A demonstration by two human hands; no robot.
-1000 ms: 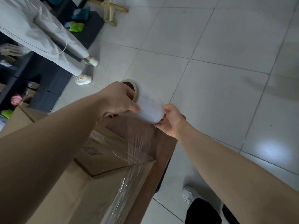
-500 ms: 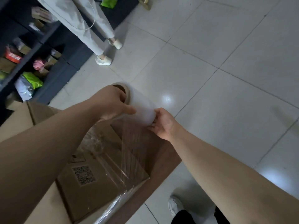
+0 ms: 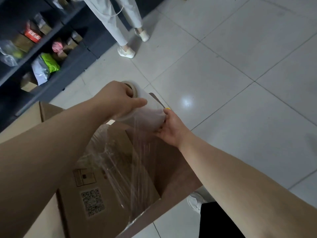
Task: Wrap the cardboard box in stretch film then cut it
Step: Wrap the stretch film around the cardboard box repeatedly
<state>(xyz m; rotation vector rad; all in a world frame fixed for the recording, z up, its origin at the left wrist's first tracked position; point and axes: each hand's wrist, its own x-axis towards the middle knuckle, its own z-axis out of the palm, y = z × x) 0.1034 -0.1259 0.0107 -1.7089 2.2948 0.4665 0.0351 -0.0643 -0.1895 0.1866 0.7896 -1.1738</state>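
Both hands hold the stretch film roll [image 3: 145, 115] above the cardboard box [image 3: 103, 194]. The left hand [image 3: 120, 100] grips the far end, thumb across the roll. The right hand [image 3: 171, 129] curls round the near end. A sheet of film [image 3: 135, 160] runs down onto the box, which sits on a brown table [image 3: 178, 170].

film roll [image 3: 145, 112] above cardboard box [image 3: 109, 191]

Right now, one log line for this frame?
phase: wrapping | left hand: grips film roll | right hand: holds roll end | stretch film: stretched onto cardboard box | cut: not done
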